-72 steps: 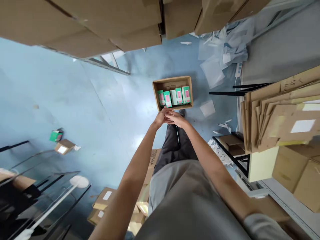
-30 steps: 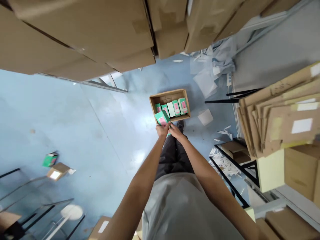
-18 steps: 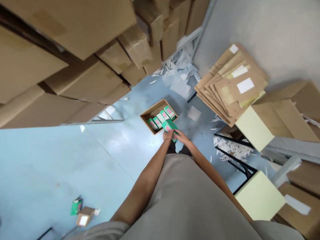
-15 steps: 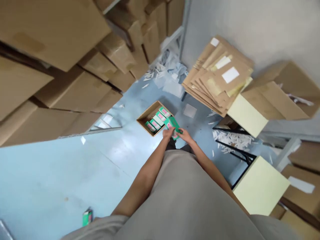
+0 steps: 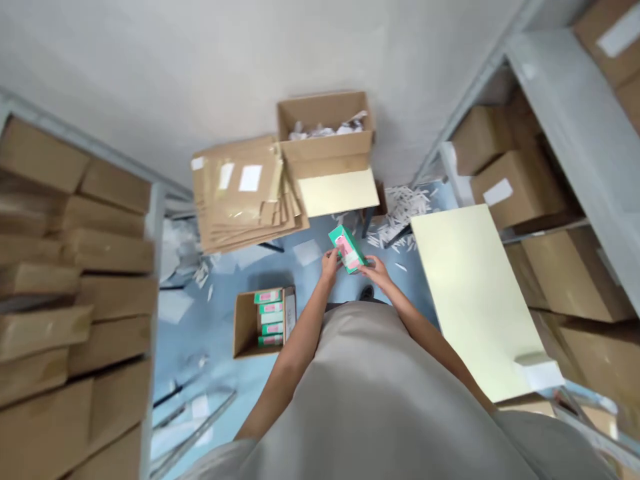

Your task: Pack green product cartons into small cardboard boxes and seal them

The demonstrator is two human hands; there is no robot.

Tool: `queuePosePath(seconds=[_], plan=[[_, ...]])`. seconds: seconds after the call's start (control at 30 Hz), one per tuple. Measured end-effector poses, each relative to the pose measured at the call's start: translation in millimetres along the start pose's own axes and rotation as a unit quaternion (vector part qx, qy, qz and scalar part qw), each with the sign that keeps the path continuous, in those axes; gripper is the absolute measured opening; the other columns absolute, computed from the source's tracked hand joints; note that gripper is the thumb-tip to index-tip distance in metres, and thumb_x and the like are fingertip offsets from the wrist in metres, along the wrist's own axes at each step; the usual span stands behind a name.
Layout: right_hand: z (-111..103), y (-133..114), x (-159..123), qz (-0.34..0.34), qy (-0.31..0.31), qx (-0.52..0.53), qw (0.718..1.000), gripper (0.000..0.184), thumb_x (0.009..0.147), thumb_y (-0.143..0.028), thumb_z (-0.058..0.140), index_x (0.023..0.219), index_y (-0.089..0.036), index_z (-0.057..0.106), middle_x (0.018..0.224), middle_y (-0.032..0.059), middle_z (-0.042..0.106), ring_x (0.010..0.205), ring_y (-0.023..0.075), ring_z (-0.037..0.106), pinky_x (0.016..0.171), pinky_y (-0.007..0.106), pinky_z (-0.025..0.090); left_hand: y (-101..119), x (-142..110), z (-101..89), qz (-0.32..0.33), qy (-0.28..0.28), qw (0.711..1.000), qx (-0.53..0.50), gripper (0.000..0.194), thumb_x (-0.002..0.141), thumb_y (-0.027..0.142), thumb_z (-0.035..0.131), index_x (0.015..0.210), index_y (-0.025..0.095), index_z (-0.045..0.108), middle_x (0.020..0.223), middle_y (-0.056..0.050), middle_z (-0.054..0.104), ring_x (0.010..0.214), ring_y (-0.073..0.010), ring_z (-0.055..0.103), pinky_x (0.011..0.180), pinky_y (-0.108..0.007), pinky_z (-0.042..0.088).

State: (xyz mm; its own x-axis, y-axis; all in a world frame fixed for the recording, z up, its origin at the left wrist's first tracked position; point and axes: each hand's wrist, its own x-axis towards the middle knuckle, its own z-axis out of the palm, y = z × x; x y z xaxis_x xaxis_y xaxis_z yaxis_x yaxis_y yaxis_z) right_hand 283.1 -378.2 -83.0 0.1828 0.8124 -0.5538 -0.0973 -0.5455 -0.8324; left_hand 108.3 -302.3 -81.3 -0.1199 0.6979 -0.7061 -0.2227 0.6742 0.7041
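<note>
A green and pink product box (image 5: 347, 249) is held in front of my body, tilted, between both hands. My left hand (image 5: 330, 264) grips its left side, with the thumb over the front face. On the lower right edge, the fingers of my right hand (image 5: 376, 271) close round a corner. Down to the left on the floor stands an open cardboard carton (image 5: 246, 325). Several similar green and pink boxes (image 5: 271, 309) lie in a row inside it, along its right side.
Flattened cartons (image 5: 240, 200) are stacked by the wall, beside an open carton (image 5: 325, 147) of crumpled paper. A pale yellow tabletop (image 5: 470, 293) stands at right with a small white box (image 5: 540, 372). Shelves of cartons (image 5: 115, 287) line both sides. Paper scraps (image 5: 400, 207) litter the floor.
My view and body have turned right, away from the open carton toward the wall and tables. The green and pink box has come away from above that carton, still in both hands.
</note>
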Motion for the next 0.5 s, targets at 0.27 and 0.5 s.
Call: queuePosePath(seconds=[0.27,0.5], plan=[[-125,18,-79,0.038,0.111,0.299,0.947,0.066,0.07,-0.056,0.102,0.119,-0.03,0.067,0.103,0.0014,0.086,0.1,0.0266,0.085,0.107,0.049,0.066,14,16,163.7,-0.018,-0.226,0.973,0.053,0.068,0.1,0.054,0.082,0.16,0.038,0.055,0.166,-0.011,0.056,0.134,-0.0292,0.067,0.111,-0.047,0.057],[-139,5,-76,-0.035,0.295,0.25,0.922,0.067,0.072,-0.055,0.099,0.125,-0.029,0.068,0.113,0.0049,0.083,0.101,0.0271,0.082,0.098,0.046,0.069,-9,-2,290.7,-0.073,-0.412,0.902,0.11,0.085,0.086,0.072,0.09,0.151,0.025,0.062,0.135,-0.011,0.076,0.116,-0.0249,0.075,0.108,-0.044,0.061]])
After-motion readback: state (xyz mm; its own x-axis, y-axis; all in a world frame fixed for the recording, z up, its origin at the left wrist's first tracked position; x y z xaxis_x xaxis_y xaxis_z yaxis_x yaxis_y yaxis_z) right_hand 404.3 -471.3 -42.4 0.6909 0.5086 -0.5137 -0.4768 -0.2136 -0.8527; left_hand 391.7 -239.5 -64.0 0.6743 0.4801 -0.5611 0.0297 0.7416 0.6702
